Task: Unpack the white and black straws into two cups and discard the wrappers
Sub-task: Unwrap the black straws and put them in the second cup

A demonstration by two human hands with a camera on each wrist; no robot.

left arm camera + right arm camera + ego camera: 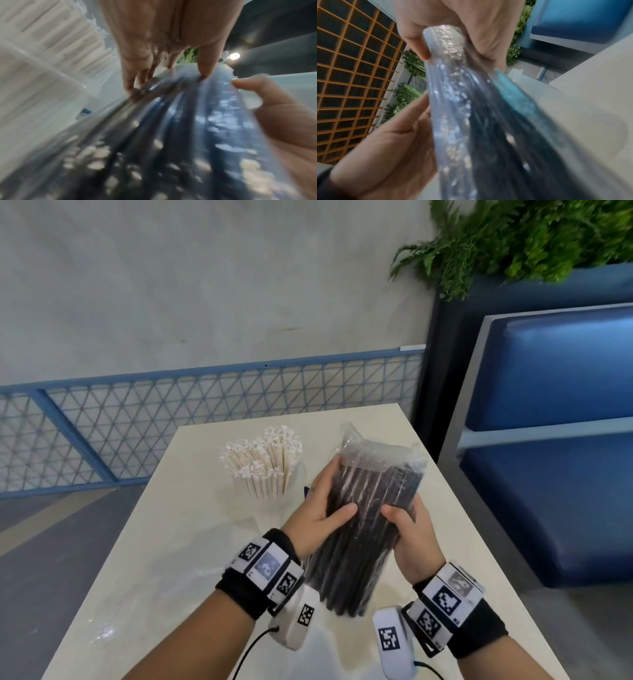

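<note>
A clear plastic pack of black straws (359, 546) is held tilted above the table, its crumpled top end pointing away from me. My left hand (329, 501) grips the pack's left side, thumb on top. Gripping the right side is my right hand (407, 525), its thumb also on top. White paper-wrapped straws (263, 467) stand upright in a clear cup (274, 491) just left of the pack. In the left wrist view my left hand (154, 54) pinches the pack (180, 128) beside the white straws (51, 40). In the right wrist view my right hand (462, 27) clasps the pack (471, 108).
The cream table (154, 559) has its far edge just beyond the cup and its right edge close to the pack. A blue padded bench (548, 474) stands right of it. A blue mesh railing (171, 422) runs behind, and a planter with ferns (531, 244) sits above the bench.
</note>
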